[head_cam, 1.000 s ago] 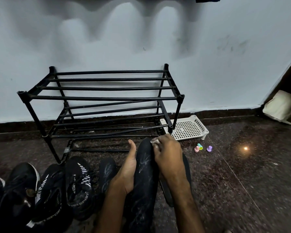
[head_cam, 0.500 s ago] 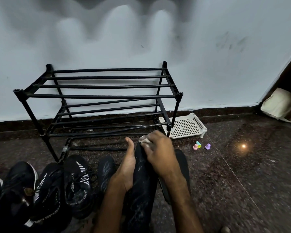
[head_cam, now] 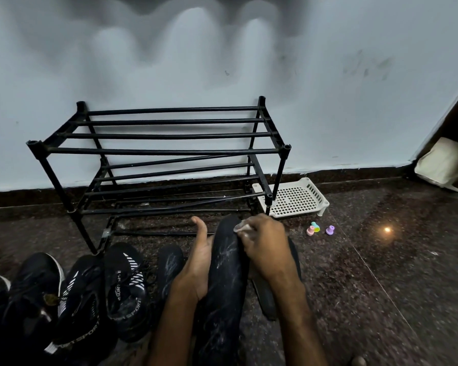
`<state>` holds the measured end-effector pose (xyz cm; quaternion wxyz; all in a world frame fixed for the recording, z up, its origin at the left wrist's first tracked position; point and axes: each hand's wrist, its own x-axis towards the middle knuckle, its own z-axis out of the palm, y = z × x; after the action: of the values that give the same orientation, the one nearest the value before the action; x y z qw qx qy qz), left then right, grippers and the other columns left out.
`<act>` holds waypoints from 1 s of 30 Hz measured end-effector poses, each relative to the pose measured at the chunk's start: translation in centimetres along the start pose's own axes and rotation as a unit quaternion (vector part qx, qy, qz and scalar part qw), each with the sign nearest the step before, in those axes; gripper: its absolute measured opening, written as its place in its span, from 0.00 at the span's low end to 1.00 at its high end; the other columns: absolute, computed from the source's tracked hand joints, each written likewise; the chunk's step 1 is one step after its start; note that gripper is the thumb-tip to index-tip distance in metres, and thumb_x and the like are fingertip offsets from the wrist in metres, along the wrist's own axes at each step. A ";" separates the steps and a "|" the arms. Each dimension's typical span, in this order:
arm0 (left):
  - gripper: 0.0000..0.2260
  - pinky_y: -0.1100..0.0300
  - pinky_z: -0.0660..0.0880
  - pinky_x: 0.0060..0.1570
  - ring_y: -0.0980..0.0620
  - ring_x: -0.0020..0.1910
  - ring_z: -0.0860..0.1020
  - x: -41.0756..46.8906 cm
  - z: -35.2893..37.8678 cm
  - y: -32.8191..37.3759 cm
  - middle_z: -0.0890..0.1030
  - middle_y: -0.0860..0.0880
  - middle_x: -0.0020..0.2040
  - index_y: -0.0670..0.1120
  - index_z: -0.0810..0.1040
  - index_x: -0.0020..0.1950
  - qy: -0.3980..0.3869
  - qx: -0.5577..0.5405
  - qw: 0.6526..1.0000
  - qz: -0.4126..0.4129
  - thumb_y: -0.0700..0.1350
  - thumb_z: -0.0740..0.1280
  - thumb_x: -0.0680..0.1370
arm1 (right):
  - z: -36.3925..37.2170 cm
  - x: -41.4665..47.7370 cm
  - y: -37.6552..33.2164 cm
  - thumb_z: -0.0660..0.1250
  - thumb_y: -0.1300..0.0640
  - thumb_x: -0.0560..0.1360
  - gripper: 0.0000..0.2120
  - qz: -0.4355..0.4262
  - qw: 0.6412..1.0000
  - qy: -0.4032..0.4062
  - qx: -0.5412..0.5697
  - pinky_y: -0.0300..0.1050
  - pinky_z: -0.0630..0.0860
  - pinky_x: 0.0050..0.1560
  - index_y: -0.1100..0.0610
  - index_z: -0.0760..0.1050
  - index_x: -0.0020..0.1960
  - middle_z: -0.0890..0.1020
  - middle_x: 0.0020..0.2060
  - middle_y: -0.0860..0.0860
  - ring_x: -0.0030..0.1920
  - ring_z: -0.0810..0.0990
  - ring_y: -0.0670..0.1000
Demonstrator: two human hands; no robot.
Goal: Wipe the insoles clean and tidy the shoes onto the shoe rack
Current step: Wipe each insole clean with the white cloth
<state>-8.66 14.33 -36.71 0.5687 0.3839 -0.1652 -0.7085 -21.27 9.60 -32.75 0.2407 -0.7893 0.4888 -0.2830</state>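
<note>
Your left hand (head_cam: 196,270) holds the black insole (head_cam: 225,281) along its left edge, thumb raised, fingers hidden beneath it. Your right hand (head_cam: 265,249) has its fingers curled tight on a small white cloth (head_cam: 242,228), pressed against the insole's toe end. That tip sits just before the lower front rail of the black shoe rack (head_cam: 156,151), whose bars are bare. Black sneakers (head_cam: 124,289) crowd the floor to your left, and a second insole (head_cam: 169,262) lies beside them. A white slotted tray (head_cam: 294,199) touches the rack's right leg. The dark floor (head_cam: 394,273) lies open to the right.
</note>
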 end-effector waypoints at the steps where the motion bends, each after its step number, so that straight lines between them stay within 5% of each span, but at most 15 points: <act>1: 0.47 0.50 0.78 0.51 0.42 0.51 0.81 -0.1 0.1 0.0 0.81 0.37 0.54 0.40 0.81 0.61 -0.002 0.000 1.000 -0.005 0.77 0.47 0.70 | 0.0 0.2 0.2 0.71 0.63 0.75 0.06 0.015 0.999 0.036 -0.013 0.20 0.69 0.46 0.55 0.83 0.50 0.81 0.49 0.47 0.42 0.76 0.40; 3: 0.43 0.52 0.80 0.47 0.43 0.50 0.83 -0.3 0.6 -0.1 0.83 0.38 0.53 0.42 0.83 0.59 -0.007 0.002 1.000 -0.010 0.75 0.46 0.73 | 0.2 0.5 -0.4 0.70 0.63 0.75 0.06 0.006 0.998 0.069 -0.002 0.23 0.71 0.48 0.56 0.82 0.51 0.80 0.49 0.47 0.44 0.77 0.42; 6: 0.41 0.49 0.78 0.51 0.42 0.56 0.82 -0.2 0.9 0.0 0.83 0.38 0.56 0.45 0.85 0.55 -0.007 -0.008 1.000 -0.006 0.74 0.46 0.73 | 0.5 0.2 -1.3 0.71 0.64 0.74 0.07 -0.067 0.995 0.012 0.069 0.27 0.74 0.50 0.56 0.83 0.50 0.80 0.48 0.46 0.46 0.79 0.41; 9: 0.42 0.50 0.81 0.43 0.42 0.48 0.84 -0.5 0.9 0.2 0.84 0.37 0.51 0.43 0.85 0.53 -0.017 -0.003 1.000 -0.012 0.74 0.45 0.74 | -0.2 0.0 -0.1 0.73 0.62 0.73 0.06 -0.061 0.997 -0.030 0.043 0.35 0.76 0.52 0.53 0.84 0.47 0.81 0.46 0.46 0.46 0.79 0.40; 12: 0.43 0.48 0.81 0.42 0.42 0.46 0.84 -0.6 1.2 0.1 0.84 0.38 0.50 0.41 0.84 0.57 -0.030 -0.011 0.999 -0.023 0.74 0.46 0.73 | -0.4 0.5 0.6 0.70 0.63 0.74 0.06 -0.022 0.998 0.048 -0.015 0.41 0.77 0.53 0.53 0.83 0.47 0.80 0.47 0.46 0.46 0.80 0.45; 16: 0.40 0.52 0.81 0.47 0.44 0.51 0.83 -0.5 1.3 -0.1 0.84 0.39 0.53 0.44 0.85 0.55 -0.023 -0.023 0.999 -0.013 0.73 0.47 0.74 | 0.1 0.4 -0.6 0.69 0.64 0.75 0.08 -0.081 0.996 0.030 0.030 0.31 0.74 0.52 0.55 0.83 0.50 0.79 0.47 0.46 0.47 0.78 0.42; 19: 0.41 0.50 0.82 0.41 0.42 0.45 0.84 -0.6 1.0 0.2 0.84 0.38 0.49 0.41 0.85 0.54 -0.026 -0.024 0.999 -0.012 0.73 0.47 0.75 | -0.2 -0.2 0.0 0.71 0.63 0.74 0.07 -0.078 0.996 -0.033 0.041 0.35 0.76 0.53 0.53 0.84 0.48 0.80 0.46 0.44 0.47 0.78 0.40; 23: 0.40 0.52 0.81 0.41 0.43 0.44 0.84 -0.6 1.0 0.1 0.84 0.39 0.49 0.41 0.82 0.58 -0.011 -0.016 1.000 -0.014 0.73 0.48 0.74 | 0.2 0.0 0.4 0.70 0.64 0.75 0.06 -0.044 0.998 0.047 -0.004 0.39 0.77 0.51 0.54 0.82 0.47 0.79 0.46 0.46 0.46 0.79 0.44; 26: 0.40 0.51 0.80 0.49 0.43 0.54 0.83 -0.7 1.1 0.1 0.83 0.38 0.57 0.43 0.82 0.60 0.005 -0.003 1.000 -0.006 0.72 0.48 0.75 | 0.9 0.2 -0.9 0.68 0.64 0.76 0.07 -0.074 0.994 0.080 0.021 0.27 0.72 0.50 0.56 0.82 0.51 0.78 0.47 0.46 0.45 0.76 0.41; 30: 0.41 0.50 0.81 0.47 0.43 0.49 0.84 -0.7 0.5 0.2 0.83 0.38 0.52 0.43 0.85 0.54 0.003 -0.010 1.000 -0.001 0.73 0.47 0.74 | 0.6 -0.1 -0.4 0.70 0.64 0.75 0.07 -0.090 0.994 -0.011 0.054 0.30 0.74 0.51 0.54 0.83 0.49 0.80 0.47 0.45 0.46 0.78 0.40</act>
<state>-8.81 14.79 -36.00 0.5720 0.3803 -0.1558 -0.7099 -20.59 9.93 -32.93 0.2612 -0.8191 0.3972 -0.3211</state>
